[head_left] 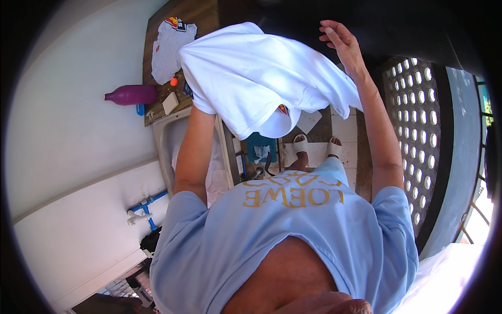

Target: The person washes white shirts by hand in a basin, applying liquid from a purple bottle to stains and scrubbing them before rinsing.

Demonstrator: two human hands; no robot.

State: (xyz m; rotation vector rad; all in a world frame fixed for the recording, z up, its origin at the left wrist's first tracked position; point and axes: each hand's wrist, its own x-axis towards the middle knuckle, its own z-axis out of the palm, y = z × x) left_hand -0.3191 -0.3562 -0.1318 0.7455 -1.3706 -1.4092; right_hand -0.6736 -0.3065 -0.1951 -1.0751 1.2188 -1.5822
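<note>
A white short-sleeved shirt (261, 68) with a collar and a small coloured emblem (283, 109) is spread in the air before me. My left forearm (196, 146) runs up into the shirt, and the cloth covers my left hand, so its fingers are hidden. The fabric peaks above that hidden hand and slopes off to the right. Beyond the shirt's right end, my right hand (338, 39) is raised with fingers loosely bent and apart, nothing visible in them. The shirt's right edge hangs against or close to my right forearm.
At left, a pale sink (166, 146) holds white cloth. On the wooden counter (151, 52) lie a greyish printed shirt (170, 52), an orange cap (173, 81), a pale block (170, 103) and a purple bottle (130, 94). Below is a teal container (256, 144); a perforated wall (413, 115) stands right.
</note>
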